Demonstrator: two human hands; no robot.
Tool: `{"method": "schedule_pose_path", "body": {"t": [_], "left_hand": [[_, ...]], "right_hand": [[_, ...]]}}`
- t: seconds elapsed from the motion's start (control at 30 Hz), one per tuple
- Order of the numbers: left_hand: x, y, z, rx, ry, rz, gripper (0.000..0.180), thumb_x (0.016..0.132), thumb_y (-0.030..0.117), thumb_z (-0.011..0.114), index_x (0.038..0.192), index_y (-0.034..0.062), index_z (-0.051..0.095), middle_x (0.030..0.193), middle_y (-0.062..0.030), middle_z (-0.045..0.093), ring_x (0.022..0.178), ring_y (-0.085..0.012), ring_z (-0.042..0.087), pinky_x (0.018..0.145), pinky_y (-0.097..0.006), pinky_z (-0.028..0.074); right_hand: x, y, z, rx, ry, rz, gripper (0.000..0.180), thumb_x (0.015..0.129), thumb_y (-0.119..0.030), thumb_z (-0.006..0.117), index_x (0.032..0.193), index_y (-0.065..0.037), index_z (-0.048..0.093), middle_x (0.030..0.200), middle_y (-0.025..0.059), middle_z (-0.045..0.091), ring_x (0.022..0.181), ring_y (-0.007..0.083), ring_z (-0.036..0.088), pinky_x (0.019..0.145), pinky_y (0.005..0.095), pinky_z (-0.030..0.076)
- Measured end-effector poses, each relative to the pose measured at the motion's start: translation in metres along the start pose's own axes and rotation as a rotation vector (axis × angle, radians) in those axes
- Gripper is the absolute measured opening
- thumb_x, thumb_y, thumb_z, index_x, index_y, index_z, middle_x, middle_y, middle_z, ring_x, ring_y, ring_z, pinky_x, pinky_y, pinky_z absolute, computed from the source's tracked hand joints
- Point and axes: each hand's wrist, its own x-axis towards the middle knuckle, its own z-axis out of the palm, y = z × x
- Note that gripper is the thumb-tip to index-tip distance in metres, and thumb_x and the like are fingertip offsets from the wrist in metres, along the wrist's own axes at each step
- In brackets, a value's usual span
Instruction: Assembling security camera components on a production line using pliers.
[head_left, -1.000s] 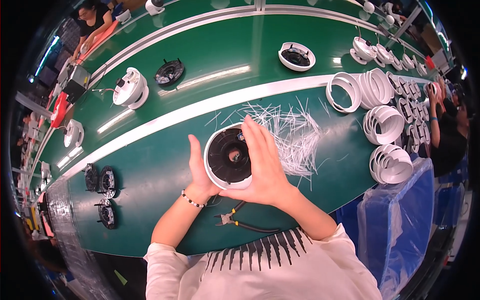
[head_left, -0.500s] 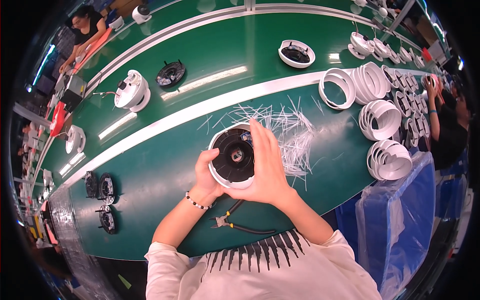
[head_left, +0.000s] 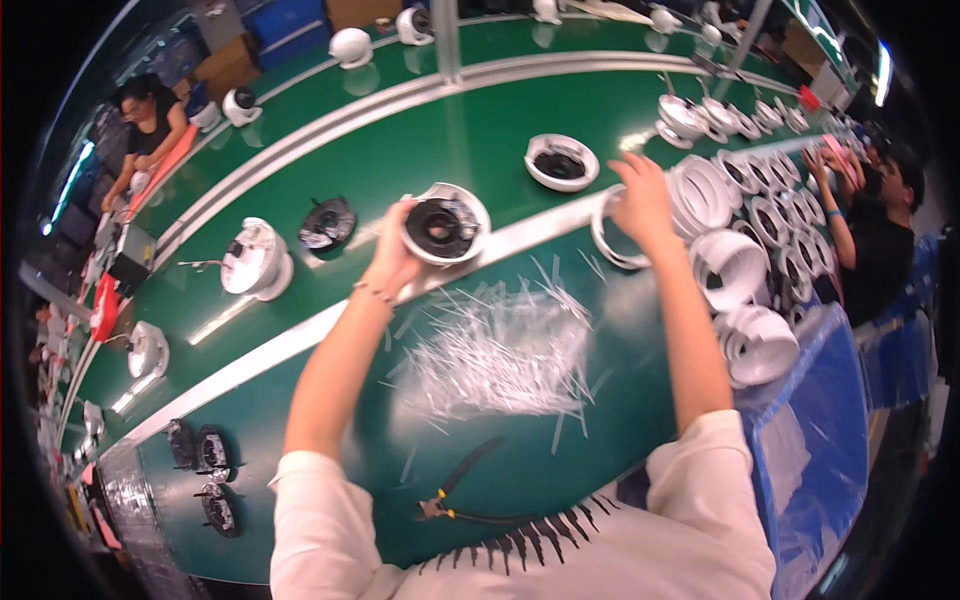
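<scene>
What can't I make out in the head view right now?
Head view:
Left hand: fingers mostly hidden behind the white-rimmed black disc.
Right hand: blurred; contact with the white ring unclear.
Diagonal cutters: lower handle's end lost against the shirt.
White strips: too blurred to count.

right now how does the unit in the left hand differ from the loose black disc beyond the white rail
The unit is held up by the left hand, while the disc lies on the green surface.
The unit has a white shell around its black middle; the disc has none.
The unit looks larger overall than the disc.
Both are roundish and have black parts.
</scene>
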Motion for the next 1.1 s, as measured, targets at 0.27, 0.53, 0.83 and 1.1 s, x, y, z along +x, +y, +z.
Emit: {"method": "schedule_pose_path", "body": {"t": [0.27,0.53,0.83,1.1], "left_hand": [[0.089,-0.005,-0.035,0.191,-0.086,0.056,0.034,0.087,0.030,0.047,0.109,0.0038,0.046,0.103,-0.0098,0.054,0.094,-0.0199,0.054,0.081,-0.040,0.046],[0.101,0.106,-0.084,2.125,0.280,0.559,0.051,0.064,0.006,0.052,0.114,0.0105,0.048,0.116,-0.0111,0.050,0.115,-0.0279,0.040,0.092,-0.047,0.035],[0.073,0.113,-0.096,1.937,0.239,0.527,0.033,0.062,0.009,0.062,0.095,0.0065,0.061,0.094,-0.0173,0.060,0.092,-0.0315,0.055,0.082,-0.036,0.045],[-0.045,0.050,-0.058,0.973,0.165,0.642,0.026,0.075,0.000,0.053,0.100,-0.0024,0.048,0.090,-0.0122,0.059,0.083,-0.0190,0.059,0.075,-0.028,0.045]], "right_hand": [[-0.004,0.040,0.032,0.129,-0.199,0.005,0.022,0.054,0.005,0.058,0.074,-0.006,0.061,0.095,0.0111,0.059,0.094,0.0281,0.052,0.081,0.0357,0.044],[0.041,0.022,-0.041,0.125,-0.320,0.114,0.014,0.056,0.003,0.066,0.069,0.000,0.060,0.071,0.0120,0.058,0.062,0.0246,0.058,0.060,0.0315,0.047],[-0.011,-0.150,-0.117,0.713,-0.413,-0.079,0.050,0.062,0.006,0.061,0.110,-0.006,0.052,0.103,0.0108,0.058,0.066,0.0161,0.058,0.051,0.0226,0.047],[-0.157,-0.228,-0.104,0.852,-0.917,-0.102,0.045,0.071,0.000,0.053,0.115,-0.004,0.045,0.110,0.0161,0.049,0.088,0.0320,0.056,0.073,0.0351,0.049]]}}
